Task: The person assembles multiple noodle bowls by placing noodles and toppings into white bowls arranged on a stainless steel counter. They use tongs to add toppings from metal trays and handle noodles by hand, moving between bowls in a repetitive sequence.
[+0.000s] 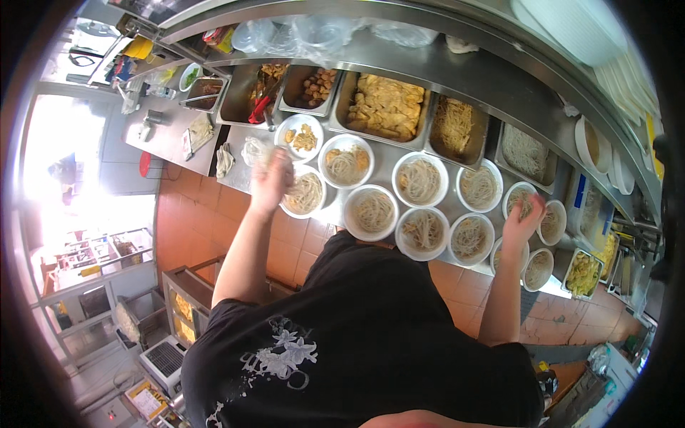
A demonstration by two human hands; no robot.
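Observation:
White round bowls (370,213) of pale noodles stand in rows along the steel counter. At the left, my left hand (272,182) is raised over the edge of a noodle bowl (304,192); its fingers look curled and are smeared by motion, so I cannot make out what they hold. A bowl with yellowish pieces (299,137) lies just beyond it. On the right, my right hand (522,220) reaches into another bowl, its thumb and fingers around a clump of noodles (524,205). The fingertips are partly hidden.
Behind the bowls, steel pans hold yellow sheet-like food (385,107), brown balls (319,88), shredded food (454,127) and clear noodles (526,151). Red-handled tongs (261,108) rest in another pan. A steel shelf (492,78) overhangs the pans. Yellow-green food (584,274) fills a tray at right.

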